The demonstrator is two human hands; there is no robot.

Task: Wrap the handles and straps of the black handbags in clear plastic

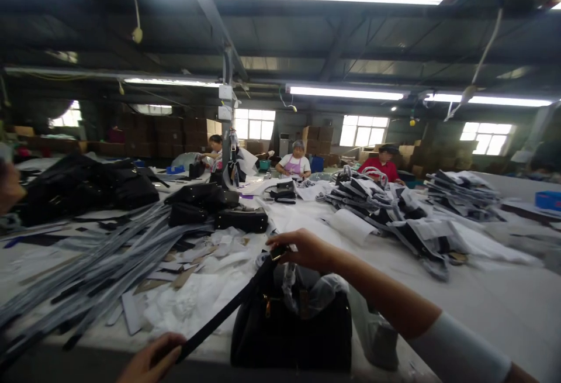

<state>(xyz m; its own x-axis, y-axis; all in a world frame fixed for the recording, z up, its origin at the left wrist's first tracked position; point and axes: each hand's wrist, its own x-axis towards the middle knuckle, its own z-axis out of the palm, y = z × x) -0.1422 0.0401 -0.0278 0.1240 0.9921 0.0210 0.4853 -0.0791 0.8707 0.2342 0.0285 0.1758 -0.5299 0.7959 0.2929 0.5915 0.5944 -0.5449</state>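
A black handbag [291, 336] stands upright at the near edge of the white table [504, 307], with clear plastic wrapping around its top. A long black strap [223, 313] runs taut from the bag's top down to the left. My right hand [302, 249] is closed in a pinch on the strap's upper end, at its metal clasp above the bag. My left hand [151, 361] is closed around the strap's lower end at the bottom edge of the picture.
Several long grey straps [87, 272] and paper scraps lie to the left. Black bags [219, 207] sit mid-table, and a heap of wrapped bags [394, 213] lies to the right. Three people sit at the far end. A blue bin [547, 200] stands far right.
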